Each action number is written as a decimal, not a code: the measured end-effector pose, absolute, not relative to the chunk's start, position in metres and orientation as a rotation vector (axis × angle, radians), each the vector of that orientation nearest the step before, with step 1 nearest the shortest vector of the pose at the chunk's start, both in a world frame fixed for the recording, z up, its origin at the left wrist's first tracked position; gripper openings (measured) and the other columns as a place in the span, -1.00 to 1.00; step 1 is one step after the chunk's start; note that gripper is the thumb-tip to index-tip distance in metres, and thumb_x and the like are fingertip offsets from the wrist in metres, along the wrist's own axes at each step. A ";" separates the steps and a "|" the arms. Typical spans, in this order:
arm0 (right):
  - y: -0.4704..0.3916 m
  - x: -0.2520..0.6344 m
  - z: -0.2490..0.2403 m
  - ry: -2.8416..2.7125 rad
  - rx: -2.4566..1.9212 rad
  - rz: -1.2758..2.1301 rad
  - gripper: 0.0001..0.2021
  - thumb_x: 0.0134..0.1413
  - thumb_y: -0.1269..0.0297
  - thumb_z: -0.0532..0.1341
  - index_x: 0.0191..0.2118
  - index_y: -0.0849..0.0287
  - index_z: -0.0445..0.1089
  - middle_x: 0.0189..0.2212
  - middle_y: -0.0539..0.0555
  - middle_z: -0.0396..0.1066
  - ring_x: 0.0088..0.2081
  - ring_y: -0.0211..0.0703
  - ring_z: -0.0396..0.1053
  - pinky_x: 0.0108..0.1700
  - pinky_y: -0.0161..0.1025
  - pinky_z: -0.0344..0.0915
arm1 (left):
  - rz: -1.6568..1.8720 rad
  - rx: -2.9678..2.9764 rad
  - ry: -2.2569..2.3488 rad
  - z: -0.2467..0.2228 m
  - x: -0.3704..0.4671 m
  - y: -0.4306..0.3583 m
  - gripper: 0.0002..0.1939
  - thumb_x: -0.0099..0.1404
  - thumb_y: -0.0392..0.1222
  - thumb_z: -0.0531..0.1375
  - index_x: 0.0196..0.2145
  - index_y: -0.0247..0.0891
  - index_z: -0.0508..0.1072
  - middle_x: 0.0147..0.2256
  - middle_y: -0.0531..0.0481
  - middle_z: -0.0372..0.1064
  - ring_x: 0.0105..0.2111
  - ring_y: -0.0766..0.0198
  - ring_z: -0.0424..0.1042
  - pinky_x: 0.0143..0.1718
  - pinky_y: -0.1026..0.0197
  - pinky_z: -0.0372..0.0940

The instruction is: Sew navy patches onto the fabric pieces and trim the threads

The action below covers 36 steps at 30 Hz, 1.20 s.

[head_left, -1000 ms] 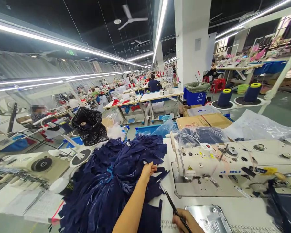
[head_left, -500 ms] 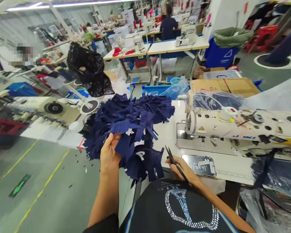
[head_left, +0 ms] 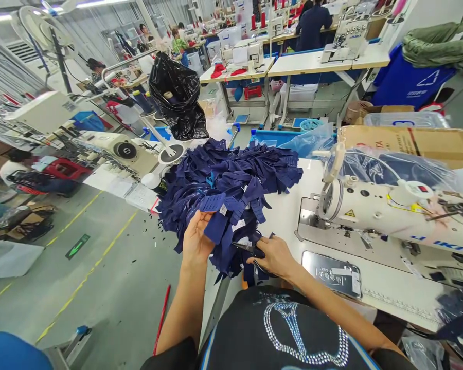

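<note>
A large heap of navy blue fabric pieces [head_left: 231, 174], some with small white labels, lies on the left part of the white sewing table [head_left: 280, 218]. My left hand [head_left: 197, 235] is closed on a navy piece at the heap's front, thumb on top. My right hand [head_left: 275, 256] holds black scissors [head_left: 250, 248], whose blades point left at the hanging pieces beside a white label. Whether the blades touch cloth cannot be told.
To the right stands a white sewing machine [head_left: 386, 205], with a phone [head_left: 332, 274] in front of it. Behind the heap hangs a black plastic bag [head_left: 177, 97]. A cardboard box [head_left: 409, 141] is at the back right. People sit at machines farther off.
My right hand has brought the scissors left, from beside the heap to the hanging pieces. My left hand still holds its piece. The camera view has turned left.
</note>
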State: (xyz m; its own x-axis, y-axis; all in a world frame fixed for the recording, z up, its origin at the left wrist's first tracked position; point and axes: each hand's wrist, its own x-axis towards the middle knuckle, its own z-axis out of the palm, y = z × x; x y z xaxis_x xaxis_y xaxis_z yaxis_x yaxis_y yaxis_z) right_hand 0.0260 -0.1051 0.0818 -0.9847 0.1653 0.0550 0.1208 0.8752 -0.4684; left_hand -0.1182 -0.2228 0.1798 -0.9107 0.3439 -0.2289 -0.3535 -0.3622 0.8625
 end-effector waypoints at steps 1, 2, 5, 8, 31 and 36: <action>-0.106 0.028 0.077 -2.949 -0.212 0.757 -0.48 0.01 -0.21 0.03 -0.48 0.21 0.36 -0.49 0.14 0.37 -0.47 -0.13 0.29 -0.41 -0.23 0.01 | 2.286 -0.021 1.448 0.179 -0.118 -0.224 -0.82 0.16 -0.13 0.14 -0.43 -0.28 0.45 -0.44 -0.01 0.46 -0.24 0.21 0.45 -0.13 0.18 0.34; -0.107 0.031 0.072 -2.943 -0.211 0.781 -0.48 0.00 -0.22 0.03 -0.49 0.21 0.35 -0.50 0.13 0.37 -0.48 -0.14 0.28 -0.42 -0.24 0.00 | 2.277 -0.037 1.435 0.179 -0.118 -0.225 -0.82 0.15 -0.12 0.15 -0.44 -0.28 0.45 -0.44 -0.01 0.46 -0.23 0.21 0.45 -0.13 0.19 0.34; -0.105 0.044 0.058 -2.898 -0.277 0.825 -0.48 0.00 -0.23 0.02 -0.50 0.19 0.34 -0.52 0.10 0.37 -0.50 -0.17 0.26 -0.43 -0.26 -0.01 | 2.252 -0.086 1.413 0.180 -0.118 -0.229 -0.83 0.15 -0.13 0.15 -0.46 -0.27 0.44 -0.45 0.01 0.47 -0.27 0.24 0.46 -0.16 0.22 0.35; -0.101 0.052 0.055 -2.808 -0.340 0.851 -0.47 0.04 -0.22 -0.03 -0.44 0.20 0.33 -0.51 0.07 0.34 -0.50 -0.19 0.23 -0.42 -0.28 0.01 | 2.235 -0.121 1.418 0.178 -0.118 -0.231 -0.82 0.19 -0.17 0.10 -0.44 -0.26 0.45 -0.46 0.04 0.47 -0.36 0.29 0.47 -0.22 0.26 0.37; -0.104 0.038 0.062 -2.775 -0.263 0.860 -0.45 0.02 -0.25 -0.05 -0.45 0.19 0.32 -0.50 0.05 0.34 -0.51 -0.23 0.21 -0.43 -0.29 0.02 | 2.113 -0.101 1.339 0.162 -0.108 -0.234 -0.84 0.02 -0.20 0.21 -0.41 -0.32 0.50 -0.41 -0.07 0.51 -0.20 0.11 0.46 -0.09 0.12 0.33; -0.108 0.028 0.064 -2.831 -0.236 0.811 -0.49 -0.02 -0.23 0.05 -0.53 0.20 0.31 -0.54 0.05 0.33 -0.53 -0.24 0.20 -0.45 -0.29 -0.03 | 2.073 -0.086 1.334 0.158 -0.103 -0.234 -0.82 -0.02 -0.17 0.23 -0.42 -0.32 0.50 -0.41 -0.06 0.51 -0.22 0.10 0.46 -0.11 0.11 0.33</action>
State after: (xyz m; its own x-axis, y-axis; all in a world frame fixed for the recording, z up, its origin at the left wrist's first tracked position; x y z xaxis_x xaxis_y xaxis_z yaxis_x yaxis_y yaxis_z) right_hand 0.0279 -0.1079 0.0642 -0.9699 0.2027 0.1347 0.1006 0.8379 -0.5364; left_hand -0.1034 -0.2335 0.1577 -0.7786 0.4917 -0.3900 -0.5588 -0.2602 0.7875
